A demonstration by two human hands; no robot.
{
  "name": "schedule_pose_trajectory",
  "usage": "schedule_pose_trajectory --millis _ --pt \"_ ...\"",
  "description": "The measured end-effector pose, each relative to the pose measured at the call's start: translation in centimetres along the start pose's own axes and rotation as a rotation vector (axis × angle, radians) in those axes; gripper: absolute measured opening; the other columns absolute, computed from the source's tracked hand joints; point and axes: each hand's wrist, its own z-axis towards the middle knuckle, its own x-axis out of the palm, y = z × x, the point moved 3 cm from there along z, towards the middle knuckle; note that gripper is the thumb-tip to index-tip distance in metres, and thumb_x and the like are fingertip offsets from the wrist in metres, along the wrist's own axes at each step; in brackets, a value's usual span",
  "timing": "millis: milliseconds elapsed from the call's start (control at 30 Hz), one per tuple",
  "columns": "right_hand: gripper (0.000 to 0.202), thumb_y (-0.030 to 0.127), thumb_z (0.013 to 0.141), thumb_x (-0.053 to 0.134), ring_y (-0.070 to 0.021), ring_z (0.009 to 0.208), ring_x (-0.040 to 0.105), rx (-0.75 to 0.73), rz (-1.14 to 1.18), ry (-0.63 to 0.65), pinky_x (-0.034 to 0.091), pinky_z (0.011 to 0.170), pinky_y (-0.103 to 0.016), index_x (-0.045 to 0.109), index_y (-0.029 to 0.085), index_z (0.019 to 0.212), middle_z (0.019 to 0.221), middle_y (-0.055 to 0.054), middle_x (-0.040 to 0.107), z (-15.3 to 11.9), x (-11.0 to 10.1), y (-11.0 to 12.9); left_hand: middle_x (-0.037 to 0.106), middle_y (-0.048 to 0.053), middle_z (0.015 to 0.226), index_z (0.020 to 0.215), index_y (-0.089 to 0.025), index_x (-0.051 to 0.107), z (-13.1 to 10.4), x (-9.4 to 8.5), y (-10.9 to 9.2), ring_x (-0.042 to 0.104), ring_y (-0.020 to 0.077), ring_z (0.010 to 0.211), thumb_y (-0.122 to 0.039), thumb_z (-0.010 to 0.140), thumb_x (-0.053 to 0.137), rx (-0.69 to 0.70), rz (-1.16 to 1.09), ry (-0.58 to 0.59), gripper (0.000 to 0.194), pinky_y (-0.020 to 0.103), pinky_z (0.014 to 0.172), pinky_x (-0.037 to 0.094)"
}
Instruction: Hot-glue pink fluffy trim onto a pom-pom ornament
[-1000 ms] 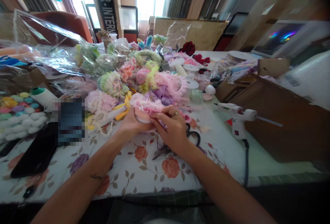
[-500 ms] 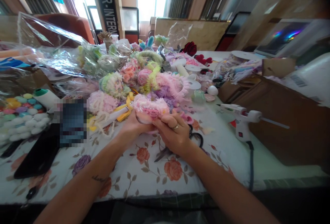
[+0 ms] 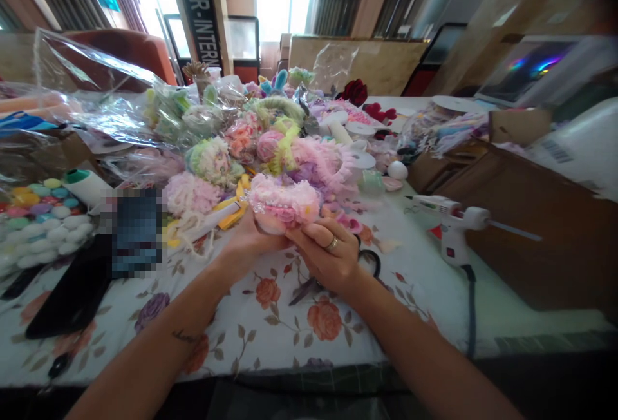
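Observation:
A fluffy pink piece with lace-like trim [image 3: 284,200], its exact kind unclear, is held between both hands just above the flowered cloth [image 3: 226,317]. My left hand [image 3: 248,239] grips it from the left and below. My right hand [image 3: 331,249], with a ring on one finger, closes on its lower right edge. Partly hidden under my right hand lie black-handled scissors [image 3: 371,262], their blades pointing left. Pink trim [image 3: 350,221] rests just beyond my right fingers, and a yellow ribbon [image 3: 236,204] lies past my left hand.
Balls of yarn [image 3: 215,159] and trims are heaped behind. At right, a white glue gun [image 3: 454,227] stands by a cardboard box [image 3: 535,233]. At left are a black phone-like slab [image 3: 72,291], a bag of pompoms [image 3: 53,227] and a white spool [image 3: 89,188].
The pink piece has tipped slightly, showing more of its fluffy upper side. Both hands keep their hold, with the right fingers shifted a little.

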Motion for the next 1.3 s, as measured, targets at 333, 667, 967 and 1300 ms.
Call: schedule_pose_trajectory --millis 333,667,967,1300 --pt "0.022 0.004 0.092 0.06 -0.0162 0.073 0.062 -0.026 0.003 -0.003 0.058 0.065 -0.027 0.069 0.018 0.106 0.078 -0.004 0.069 0.2 -0.3 0.4 0.074 0.005 0.082 0.089 -0.015 0.076 0.2 -0.2 0.2 0.069 0.0186 0.079 -0.024 0.063 0.089 -0.005 -0.103 0.105 0.03 0.026 0.074 0.054" --pt "0.02 0.002 0.092 0.06 -0.0166 0.074 0.064 -0.056 0.046 0.026 0.059 0.065 -0.028 0.072 0.018 0.097 0.079 -0.004 0.07 -0.2 0.7 0.5 0.075 0.002 0.083 0.091 -0.016 0.073 0.4 -0.3 0.4 0.069 0.0153 0.075 -0.024 0.061 0.088 0.051 -0.142 -0.11 0.034 0.023 0.068 0.054" --pt "0.018 0.004 0.09 0.064 -0.0157 0.075 0.065 0.042 0.012 0.027 0.058 0.074 -0.028 0.068 0.015 0.103 0.083 -0.006 0.07 -0.1 0.7 0.5 0.074 0.004 0.09 0.087 -0.015 0.071 0.3 -0.9 0.0 0.068 0.0169 0.079 -0.025 0.064 0.088 0.135 -0.036 -0.178 0.03 0.027 0.073 0.056" --pt "0.014 0.008 0.091 0.065 -0.0172 0.074 0.059 0.094 -0.163 0.076 0.054 0.07 -0.029 0.071 0.016 0.1 0.086 -0.006 0.069 -0.4 1.1 0.2 0.074 0.004 0.092 0.097 -0.017 0.069 0.5 -1.2 0.0 0.068 0.0189 0.081 -0.025 0.058 0.091 0.119 -0.06 -0.235 0.046 0.03 0.074 0.054"
